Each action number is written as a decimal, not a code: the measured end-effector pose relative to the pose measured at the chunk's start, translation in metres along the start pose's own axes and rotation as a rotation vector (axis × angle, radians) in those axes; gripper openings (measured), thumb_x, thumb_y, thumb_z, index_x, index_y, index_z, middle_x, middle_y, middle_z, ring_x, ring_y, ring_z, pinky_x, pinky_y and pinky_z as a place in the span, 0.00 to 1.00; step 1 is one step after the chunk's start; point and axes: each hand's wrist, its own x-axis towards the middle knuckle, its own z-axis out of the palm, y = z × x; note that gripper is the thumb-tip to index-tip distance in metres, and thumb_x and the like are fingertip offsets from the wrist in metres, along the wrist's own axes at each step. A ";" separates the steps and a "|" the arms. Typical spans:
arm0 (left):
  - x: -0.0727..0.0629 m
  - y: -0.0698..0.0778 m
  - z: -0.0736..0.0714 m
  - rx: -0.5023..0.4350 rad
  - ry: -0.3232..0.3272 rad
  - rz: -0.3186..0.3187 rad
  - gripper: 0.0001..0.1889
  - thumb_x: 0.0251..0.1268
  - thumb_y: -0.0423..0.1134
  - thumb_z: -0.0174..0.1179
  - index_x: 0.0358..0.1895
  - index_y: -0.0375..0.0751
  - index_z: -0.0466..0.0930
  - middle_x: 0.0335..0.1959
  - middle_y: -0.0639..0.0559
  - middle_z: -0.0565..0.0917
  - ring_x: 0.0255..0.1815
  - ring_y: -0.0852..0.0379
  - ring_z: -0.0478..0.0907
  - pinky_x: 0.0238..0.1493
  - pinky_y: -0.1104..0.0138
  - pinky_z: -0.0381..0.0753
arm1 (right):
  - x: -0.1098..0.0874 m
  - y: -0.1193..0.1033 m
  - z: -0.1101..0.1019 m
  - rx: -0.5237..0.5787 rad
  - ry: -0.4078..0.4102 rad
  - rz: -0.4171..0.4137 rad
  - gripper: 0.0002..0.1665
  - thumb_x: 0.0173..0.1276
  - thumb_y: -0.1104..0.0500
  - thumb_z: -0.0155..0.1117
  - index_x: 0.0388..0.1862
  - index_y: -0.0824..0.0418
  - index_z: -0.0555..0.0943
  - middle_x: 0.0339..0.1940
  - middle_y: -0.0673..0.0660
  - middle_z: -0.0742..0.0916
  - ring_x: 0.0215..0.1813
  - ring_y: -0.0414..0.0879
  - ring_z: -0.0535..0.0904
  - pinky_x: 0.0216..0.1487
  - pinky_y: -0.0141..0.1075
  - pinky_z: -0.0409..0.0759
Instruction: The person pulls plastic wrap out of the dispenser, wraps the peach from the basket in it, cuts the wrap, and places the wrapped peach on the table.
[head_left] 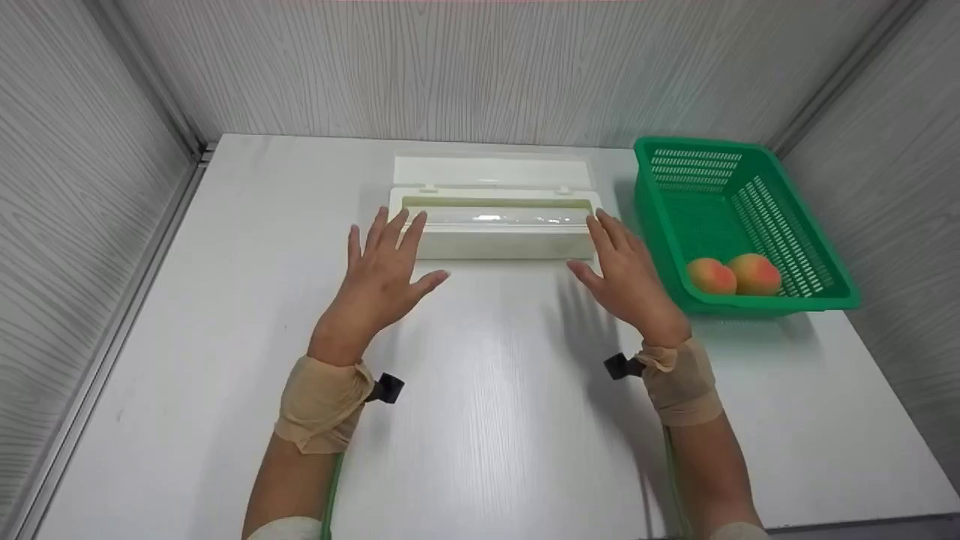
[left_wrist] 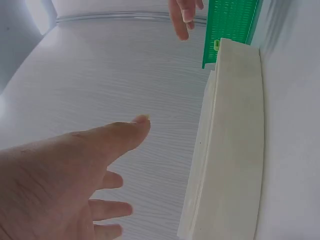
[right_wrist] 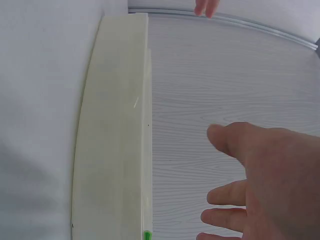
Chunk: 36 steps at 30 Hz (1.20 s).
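Observation:
A long white box [head_left: 502, 246], which looks like a cling film dispenser, lies crosswise on the table with its lid [head_left: 491, 171] swung back. Inside it shows a shiny, clear-wrapped roll [head_left: 487, 216]. My left hand [head_left: 379, 281] hovers by the left end of the box, fingers spread and straight, holding nothing. By the right end, my right hand [head_left: 628, 277] is likewise raised with fingers extended. Both wrist views show the side of the box [left_wrist: 237, 140] apart from the thumbs; the right one shows its pale wall [right_wrist: 112, 135] up close.
A green plastic basket [head_left: 750, 302] stands at the right of the white table [head_left: 495, 420]. In its near end lie two orange-red fruits, one left [head_left: 711, 276] and one right [head_left: 754, 274], resembling peaches. Wood-grain panels [head_left: 480, 75] enclose the back and sides.

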 end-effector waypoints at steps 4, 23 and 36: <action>0.012 -0.002 -0.006 0.029 -0.028 0.027 0.35 0.73 0.51 0.56 0.75 0.38 0.58 0.75 0.36 0.62 0.79 0.37 0.52 0.76 0.36 0.46 | 0.010 -0.002 -0.005 -0.054 0.004 -0.056 0.38 0.75 0.52 0.56 0.75 0.71 0.58 0.77 0.69 0.63 0.78 0.64 0.58 0.76 0.58 0.57; 0.066 -0.018 -0.005 0.259 -0.068 0.134 0.19 0.72 0.27 0.49 0.64 0.30 0.71 0.62 0.33 0.75 0.63 0.35 0.73 0.59 0.44 0.76 | 0.065 -0.006 0.005 -0.381 0.068 -0.301 0.12 0.68 0.67 0.58 0.48 0.72 0.77 0.48 0.68 0.83 0.48 0.64 0.82 0.41 0.56 0.83; 0.087 -0.011 0.019 0.419 -0.003 0.203 0.08 0.69 0.26 0.55 0.46 0.28 0.81 0.46 0.34 0.81 0.51 0.37 0.80 0.54 0.49 0.81 | 0.080 -0.009 0.020 -0.394 -0.008 -0.276 0.11 0.69 0.69 0.53 0.44 0.74 0.79 0.44 0.70 0.82 0.45 0.65 0.81 0.43 0.57 0.83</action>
